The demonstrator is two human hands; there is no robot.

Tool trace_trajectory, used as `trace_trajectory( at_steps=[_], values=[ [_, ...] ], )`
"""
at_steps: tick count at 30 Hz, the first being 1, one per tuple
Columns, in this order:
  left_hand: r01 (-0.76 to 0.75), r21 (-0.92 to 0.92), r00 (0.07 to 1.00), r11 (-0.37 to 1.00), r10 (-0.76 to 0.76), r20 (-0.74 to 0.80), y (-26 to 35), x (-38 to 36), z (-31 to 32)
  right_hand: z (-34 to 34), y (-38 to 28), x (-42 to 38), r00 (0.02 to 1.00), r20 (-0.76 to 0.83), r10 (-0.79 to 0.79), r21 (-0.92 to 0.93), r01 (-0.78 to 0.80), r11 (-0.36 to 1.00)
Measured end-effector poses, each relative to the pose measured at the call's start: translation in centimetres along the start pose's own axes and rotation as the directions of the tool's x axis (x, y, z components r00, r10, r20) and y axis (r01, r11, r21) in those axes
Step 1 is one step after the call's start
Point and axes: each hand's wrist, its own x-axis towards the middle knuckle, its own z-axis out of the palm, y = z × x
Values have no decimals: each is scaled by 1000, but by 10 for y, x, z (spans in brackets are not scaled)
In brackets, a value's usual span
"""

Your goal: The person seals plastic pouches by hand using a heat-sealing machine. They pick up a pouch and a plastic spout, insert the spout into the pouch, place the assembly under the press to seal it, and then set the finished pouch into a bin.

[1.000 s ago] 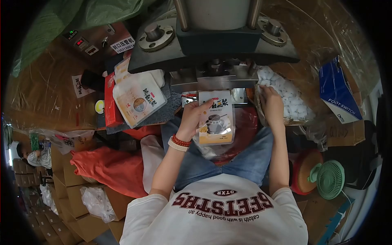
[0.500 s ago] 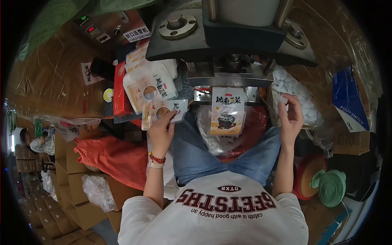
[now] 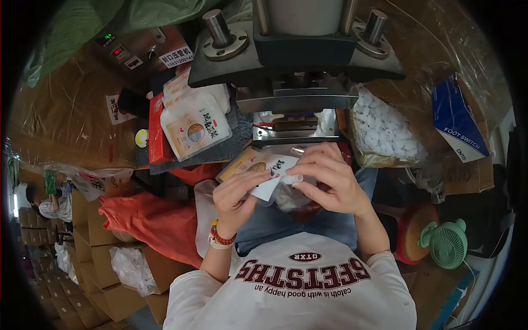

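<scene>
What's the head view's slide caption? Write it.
Left hand grips a printed white-and-yellow plastic pouch; right hand holds a small white plastic spout at its edge.

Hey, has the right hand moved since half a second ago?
Yes: judged against the heap of white pieces, the right hand has moved left, away from it, to the pouch in the left hand.

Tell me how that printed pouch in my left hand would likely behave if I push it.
The pouch looks thin and flat, so it would probably bend. Seemingly unfilled, it should be light for its size. Its shiny edge suggests it might slip in the left hand.
</scene>
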Motion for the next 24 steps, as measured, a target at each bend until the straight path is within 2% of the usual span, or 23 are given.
trace_trajectory(
  at_steps=[1, 3, 4, 5, 6, 7, 9, 12, 14, 16, 17, 19, 24],
  values=[
    [-11, -5, 1000, 1000, 11, 3, -1, -2, 8, -2, 2, -2, 1000, -7, -1, -10, 1, 1000],
    [272, -249, 962, 930, -262, 73, -8, -9, 29, -1, 9, -8, 992, 25, 124, 43, -125, 991],
    [319, -283, 947, 904, -311, 77, -16, -14, 40, -1, 13, -10, 992, 18, 125, 35, -125, 992],
    [316, -287, 949, 904, -305, 83, -24, -16, 50, 0, 15, -12, 970, 29, 240, -38, -239, 970],
    [474, -392, 879, 789, -451, 155, -30, -20, 60, 1, 17, -16, 933, 33, 358, -109, -353, 929],
    [612, -474, 781, 632, -575, 242, -33, -21, 68, 0, 18, -19, 930, 31, 367, -109, -362, 926],
    [628, -506, 763, 591, -596, 250, -42, -15, 84, -6, 25, -21, 914, -221, 340, -198, -383, 902],
    [621, -711, 694, 331, -654, 301, -50, 2, 95, -41, 24, -22, 838, -340, 427, -109, -486, 867],
    [624, -729, 675, 281, -664, 322, -53, 17, 95, -59, 24, -22, 833, -332, 443, -130, -506, 853],
    [645, -743, 622, 177, -686, 377, -58, 32, 94, -69, 32, -26, 813, -377, 444, -398, -575, 715],
    [647, -743, 620, 174, -687, 379, -63, 37, 95, -71, 46, -36, 812, -376, 447, -398, -577, 713],
    [624, -770, 622, 132, -681, 386, -76, 41, 98, -62, 83, -62, 782, -359, 510, -699, -587, 408],
    [631, -765, 617, 127, -680, 396, -78, 42, 96, -57, 99, -61, 788, -295, 540, -710, -559, 428]
  ],
)
